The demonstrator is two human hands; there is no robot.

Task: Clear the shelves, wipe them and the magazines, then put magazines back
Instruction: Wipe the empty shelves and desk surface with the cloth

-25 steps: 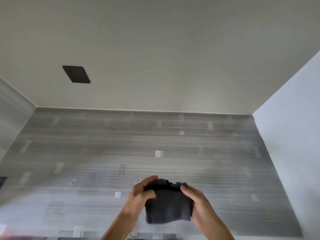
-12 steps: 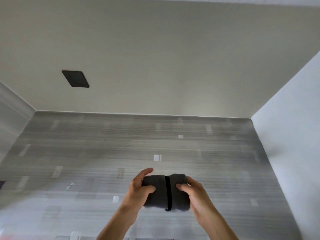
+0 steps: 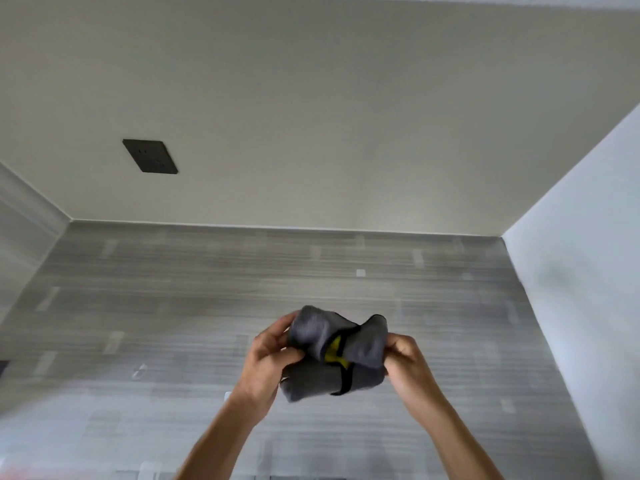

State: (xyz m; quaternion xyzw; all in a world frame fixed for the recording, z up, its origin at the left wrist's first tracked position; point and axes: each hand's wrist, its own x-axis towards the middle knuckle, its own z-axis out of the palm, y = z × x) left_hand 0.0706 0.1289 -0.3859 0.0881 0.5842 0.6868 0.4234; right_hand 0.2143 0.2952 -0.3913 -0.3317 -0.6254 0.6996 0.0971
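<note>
A dark grey cloth [image 3: 311, 372] with a black edge and a bit of yellow showing in its fold is held up in front of me. My left hand [image 3: 266, 362] grips its left side, thumb over the front. My right hand [image 3: 407, 358] pinches its right side. The cloth is bunched and partly folded open between both hands. No shelves or magazines are in view.
Behind the hands is a grey striped wall [image 3: 207, 306] with small pale patches. Above it a cream ceiling carries a black square plate [image 3: 150, 156]. A pale wall [image 3: 581, 271] stands on the right.
The cloth was a tight folded bundle; now both hands have pulled its top layers apart, showing yellow inside. The view has tilted slightly.
</note>
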